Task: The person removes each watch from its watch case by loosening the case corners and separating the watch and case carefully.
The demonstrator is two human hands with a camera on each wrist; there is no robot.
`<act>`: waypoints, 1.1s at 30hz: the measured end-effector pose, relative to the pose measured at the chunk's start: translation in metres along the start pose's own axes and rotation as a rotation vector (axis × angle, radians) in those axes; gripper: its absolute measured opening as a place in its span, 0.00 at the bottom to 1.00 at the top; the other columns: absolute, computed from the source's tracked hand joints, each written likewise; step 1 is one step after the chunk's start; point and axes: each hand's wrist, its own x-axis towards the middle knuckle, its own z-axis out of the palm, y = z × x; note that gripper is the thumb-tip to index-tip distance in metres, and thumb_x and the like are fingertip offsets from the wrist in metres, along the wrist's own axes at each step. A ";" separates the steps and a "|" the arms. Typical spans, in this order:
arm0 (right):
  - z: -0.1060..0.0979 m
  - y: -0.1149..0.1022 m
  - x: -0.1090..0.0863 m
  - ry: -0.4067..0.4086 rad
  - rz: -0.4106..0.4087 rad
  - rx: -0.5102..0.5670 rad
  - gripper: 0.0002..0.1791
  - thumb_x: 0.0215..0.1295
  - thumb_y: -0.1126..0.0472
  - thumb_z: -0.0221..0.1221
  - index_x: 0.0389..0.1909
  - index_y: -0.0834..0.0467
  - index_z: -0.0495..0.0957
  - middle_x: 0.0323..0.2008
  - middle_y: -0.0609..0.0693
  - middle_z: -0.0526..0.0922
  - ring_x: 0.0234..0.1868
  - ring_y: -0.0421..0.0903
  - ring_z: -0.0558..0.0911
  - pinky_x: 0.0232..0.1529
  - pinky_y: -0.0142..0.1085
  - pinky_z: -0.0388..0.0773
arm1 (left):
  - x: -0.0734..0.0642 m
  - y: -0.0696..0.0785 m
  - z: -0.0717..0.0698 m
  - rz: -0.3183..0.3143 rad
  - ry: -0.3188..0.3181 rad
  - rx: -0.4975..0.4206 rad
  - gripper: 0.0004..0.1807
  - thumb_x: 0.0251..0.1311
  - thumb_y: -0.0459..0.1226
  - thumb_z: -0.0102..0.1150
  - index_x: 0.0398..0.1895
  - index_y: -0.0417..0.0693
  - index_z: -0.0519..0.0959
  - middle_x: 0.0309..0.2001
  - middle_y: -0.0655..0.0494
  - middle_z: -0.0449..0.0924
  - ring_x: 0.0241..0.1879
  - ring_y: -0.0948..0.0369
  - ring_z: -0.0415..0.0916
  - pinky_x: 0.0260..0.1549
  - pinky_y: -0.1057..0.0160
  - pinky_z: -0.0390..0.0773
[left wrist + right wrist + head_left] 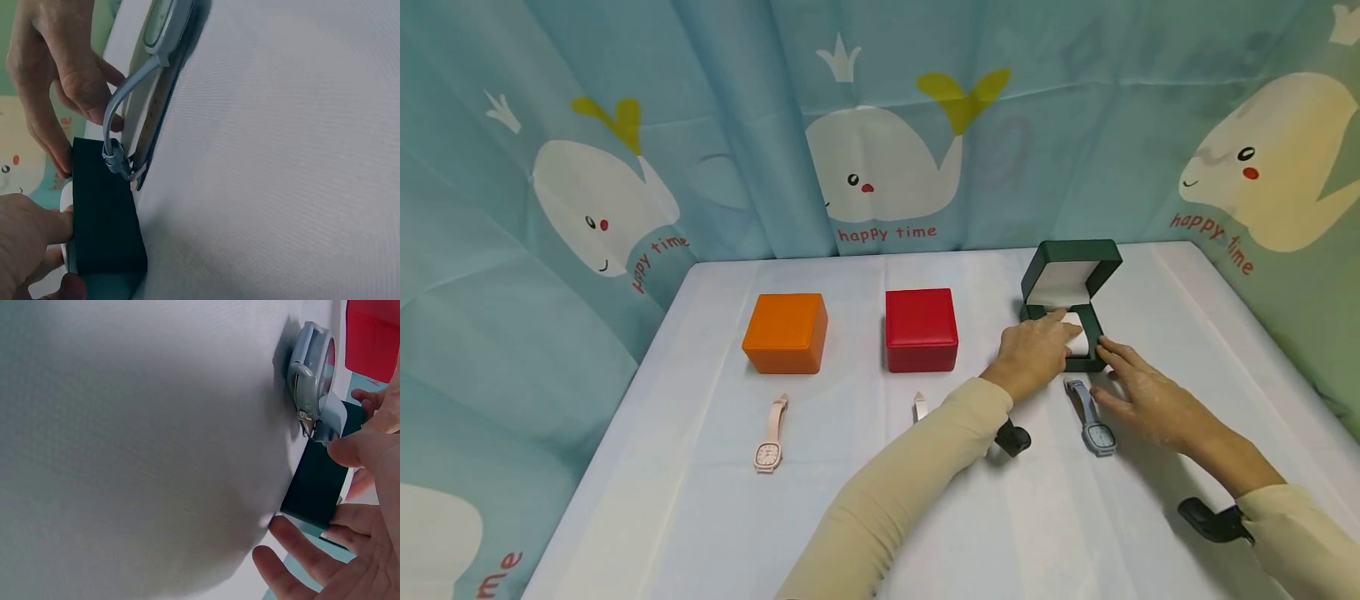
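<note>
A dark green watch box (1078, 363) stands at the table's right with its lid up, showing a pale lining. Inside it sits a white cushion (1077, 343). My left hand (1032, 350) reaches into the box from the left, its thumb and fingers about the cushion; in the left wrist view the white cushion (65, 195) shows beside the thumb. My right hand (1150, 400) lies along the box's right side, fingertips at its wall and fingers spread. Just in front of the box, near the right thumb, lies a light blue watch (1099, 437) with its strap curved up.
A closed orange box (786, 333) and a closed red box (921, 332) stand to the left. A pink watch (769, 454) lies before the orange one. Before the red one, a white strap (921, 406) shows partly behind the left sleeve. A whale-print curtain (730, 200) borders the table.
</note>
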 end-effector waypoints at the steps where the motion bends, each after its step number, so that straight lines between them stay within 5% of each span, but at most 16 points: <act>1: 0.000 0.000 0.000 0.004 -0.004 0.002 0.39 0.70 0.59 0.63 0.70 0.79 0.58 0.73 0.69 0.56 0.56 0.67 0.78 0.56 0.65 0.69 | 0.000 0.000 0.000 -0.004 0.003 -0.007 0.24 0.72 0.51 0.58 0.69 0.82 0.72 0.74 0.74 0.62 0.60 0.70 0.74 0.39 0.64 0.80; 17: -0.001 0.000 0.000 -0.003 -0.016 -0.003 0.38 0.69 0.62 0.63 0.69 0.80 0.59 0.72 0.70 0.57 0.54 0.68 0.79 0.53 0.64 0.72 | -0.002 0.000 0.003 0.023 0.022 0.019 0.23 0.75 0.51 0.54 0.71 0.78 0.71 0.75 0.70 0.61 0.54 0.65 0.79 0.38 0.63 0.80; 22: -0.010 -0.001 0.008 -0.012 0.062 -0.017 0.29 0.71 0.60 0.59 0.66 0.74 0.67 0.65 0.66 0.66 0.51 0.66 0.81 0.43 0.64 0.76 | -0.005 0.000 0.002 0.046 -0.010 0.034 0.26 0.74 0.49 0.55 0.73 0.72 0.68 0.76 0.65 0.59 0.53 0.62 0.78 0.38 0.62 0.80; 25: -0.016 0.000 0.017 0.093 0.077 -0.022 0.17 0.70 0.61 0.59 0.54 0.68 0.78 0.55 0.63 0.75 0.50 0.64 0.79 0.38 0.63 0.76 | -0.008 -0.002 0.001 0.059 0.041 0.018 0.25 0.72 0.46 0.56 0.71 0.65 0.71 0.71 0.63 0.64 0.48 0.63 0.80 0.35 0.62 0.80; 29: -0.027 -0.006 0.035 0.383 0.036 -0.021 0.05 0.64 0.66 0.59 0.36 0.63 0.83 0.41 0.58 0.78 0.46 0.59 0.73 0.32 0.56 0.72 | -0.013 -0.009 -0.006 0.097 0.189 0.016 0.20 0.73 0.44 0.52 0.65 0.56 0.77 0.63 0.61 0.74 0.44 0.64 0.82 0.32 0.63 0.81; 33: -0.045 -0.021 0.061 0.563 0.024 -0.019 0.07 0.65 0.66 0.58 0.37 0.66 0.80 0.40 0.60 0.73 0.47 0.61 0.69 0.34 0.55 0.67 | -0.019 -0.021 -0.019 0.118 0.314 0.013 0.17 0.72 0.43 0.52 0.58 0.54 0.82 0.54 0.60 0.80 0.43 0.64 0.82 0.31 0.65 0.82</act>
